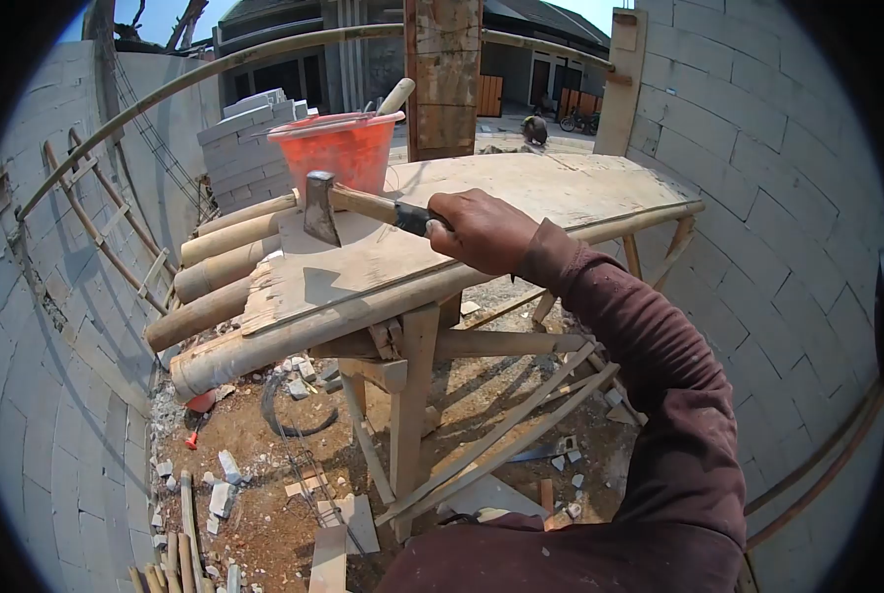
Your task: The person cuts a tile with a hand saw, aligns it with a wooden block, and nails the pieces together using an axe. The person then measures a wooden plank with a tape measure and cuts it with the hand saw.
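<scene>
My right hand (486, 232) is wrapped around the black-covered handle end of a hatchet (320, 210). Its metal head points left, blade edge down, above a worn plywood sheet (521, 188), and casts a shadow on the wood. The sheet lies over round bamboo poles (229, 267), and its near left edge is splintered. Just behind the hatchet head stands an orange bucket (333, 153), with a tool handle (397, 97) sticking out of it. My left hand is out of view.
Wooden legs and braces (417, 415) support the platform. Block walls (758, 198) rise on both sides. A bamboo ladder (106, 232) leans at left. Rubble, wire and offcuts litter the dirt (294, 445). A wooden post (442, 79) stands behind the bucket; a person (534, 131) is farther off.
</scene>
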Motion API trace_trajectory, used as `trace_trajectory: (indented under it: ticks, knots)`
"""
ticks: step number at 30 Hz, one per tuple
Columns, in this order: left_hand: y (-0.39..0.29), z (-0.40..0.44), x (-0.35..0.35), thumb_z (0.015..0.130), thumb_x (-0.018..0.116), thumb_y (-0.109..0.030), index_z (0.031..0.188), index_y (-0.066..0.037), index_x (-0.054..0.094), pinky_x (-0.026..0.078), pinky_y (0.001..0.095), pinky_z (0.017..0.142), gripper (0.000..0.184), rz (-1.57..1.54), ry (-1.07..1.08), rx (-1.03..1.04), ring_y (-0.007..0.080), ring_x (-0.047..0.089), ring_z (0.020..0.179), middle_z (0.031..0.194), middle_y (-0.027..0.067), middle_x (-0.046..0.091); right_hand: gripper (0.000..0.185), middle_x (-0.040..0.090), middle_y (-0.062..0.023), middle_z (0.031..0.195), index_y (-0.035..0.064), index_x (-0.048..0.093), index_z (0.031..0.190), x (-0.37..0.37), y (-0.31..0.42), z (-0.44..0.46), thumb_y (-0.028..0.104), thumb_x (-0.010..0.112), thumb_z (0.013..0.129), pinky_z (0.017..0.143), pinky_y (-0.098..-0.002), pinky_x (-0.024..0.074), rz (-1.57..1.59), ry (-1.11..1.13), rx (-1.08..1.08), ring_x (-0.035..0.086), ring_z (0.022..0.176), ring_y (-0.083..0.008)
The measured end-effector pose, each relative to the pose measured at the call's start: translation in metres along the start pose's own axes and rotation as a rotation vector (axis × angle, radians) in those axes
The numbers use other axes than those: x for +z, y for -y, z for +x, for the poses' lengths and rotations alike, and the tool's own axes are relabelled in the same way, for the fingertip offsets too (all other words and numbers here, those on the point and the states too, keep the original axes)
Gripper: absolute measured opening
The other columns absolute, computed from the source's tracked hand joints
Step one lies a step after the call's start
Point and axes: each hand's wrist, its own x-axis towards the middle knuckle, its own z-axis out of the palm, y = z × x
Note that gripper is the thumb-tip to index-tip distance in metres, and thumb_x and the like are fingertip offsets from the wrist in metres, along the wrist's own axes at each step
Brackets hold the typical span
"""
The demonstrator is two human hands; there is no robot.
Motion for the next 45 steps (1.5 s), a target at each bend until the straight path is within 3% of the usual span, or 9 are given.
trace_trajectory:
  ticks: [3,5,7,18,22,24,31,36,45]
  knots:
    - [-0.004,0.005,-0.009,0.096,0.056,-0.034,0.138,-0.007,0.051,0.054,0.0514,0.094,0.05,-0.003,0.008,-0.019,0.0305,0.064,0.116,0.129,0.012,0.063,0.029,0.05,-0.0071,0.07,0.0,0.058,0.093,-0.004,0.016,0.0,0.027,0.065,0.101,0.067,-0.0342,0.0483,0.227,-0.063,0.15,0.056,0.072,-0.0156]
    - [-0.006,0.009,-0.012,0.096,0.056,-0.034,0.138,-0.007,0.051,0.054,0.0512,0.093,0.05,-0.012,0.005,-0.038,0.0304,0.064,0.115,0.129,0.012,0.063,0.036,0.064,-0.0192,0.08,-0.0004,0.063,0.099,-0.009,0.011,0.019,0.035,0.066,0.097,0.072,-0.0479,0.0489,0.186,-0.265,-0.005,0.063,0.077,-0.0411]
    - [-0.008,0.013,-0.016,0.096,0.056,-0.034,0.137,-0.007,0.051,0.054,0.051,0.093,0.05,-0.012,0.005,-0.052,0.0304,0.064,0.115,0.129,0.012,0.064,0.031,0.068,-0.0181,0.088,0.0045,0.064,0.105,-0.018,-0.004,0.054,0.034,0.067,0.096,0.077,-0.0489,0.0501,-0.087,-0.509,-0.069,0.066,0.085,-0.0405]
    - [-0.019,0.021,-0.034,0.096,0.057,-0.034,0.136,-0.006,0.052,0.055,0.0497,0.093,0.049,-0.012,-0.006,-0.098,0.0302,0.065,0.114,0.127,0.0118,0.065,0.023,0.075,-0.0055,0.106,0.0215,0.075,0.11,-0.052,-0.008,0.224,0.023,0.068,0.088,0.099,-0.0522,0.0422,-0.897,-0.236,0.208,0.069,0.109,-0.0272]
    - [-0.021,0.02,-0.044,0.096,0.057,-0.034,0.135,-0.006,0.053,0.055,0.0493,0.093,0.049,-0.022,-0.012,-0.106,0.0301,0.065,0.113,0.126,0.0117,0.065,0.024,0.075,-0.0086,0.105,0.0175,0.077,0.11,-0.046,0.006,0.233,0.024,0.063,0.091,0.1,-0.0501,0.0452,-0.806,0.027,0.059,0.069,0.108,-0.0301]
    - [-0.022,0.02,-0.048,0.096,0.057,-0.034,0.135,-0.006,0.053,0.055,0.0491,0.093,0.048,-0.031,-0.019,-0.114,0.0301,0.065,0.113,0.126,0.0117,0.065,0.02,0.074,-0.008,0.103,0.017,0.077,0.104,-0.031,0.007,0.255,0.024,0.064,0.091,0.093,-0.0474,0.0513,-0.599,-0.045,-0.316,0.07,0.102,-0.0314]
    - [-0.024,0.023,-0.059,0.095,0.057,-0.034,0.134,-0.006,0.054,0.055,0.0483,0.093,0.048,-0.035,-0.047,-0.141,0.0299,0.066,0.112,0.125,0.0116,0.066,0.044,0.073,-0.0155,0.114,0.0103,0.075,0.115,0.038,0.07,0.289,0.046,0.069,0.09,0.091,-0.0421,0.0567,-0.599,-0.006,0.14,0.071,0.105,-0.0323]
    - [-0.025,0.02,-0.069,0.095,0.057,-0.034,0.133,-0.006,0.054,0.055,0.0477,0.092,0.048,-0.033,-0.056,-0.159,0.0298,0.066,0.112,0.124,0.0115,0.066,0.033,0.074,-0.0162,0.106,0.0086,0.075,0.109,0.056,0.054,0.291,0.034,0.072,0.088,0.088,-0.0463,0.0556,-0.482,-0.15,0.151,0.071,0.102,-0.0355]
    - [-0.029,0.035,-0.075,0.095,0.058,-0.034,0.132,-0.005,0.055,0.056,0.0467,0.092,0.047,0.029,-0.013,-0.202,0.0297,0.067,0.11,0.123,0.0114,0.067,0.046,0.073,-0.0137,0.108,0.013,0.07,0.116,0.022,0.027,0.228,0.044,0.079,0.083,0.091,-0.0482,0.0522,-0.539,-0.132,0.01,0.068,0.107,-0.0352]
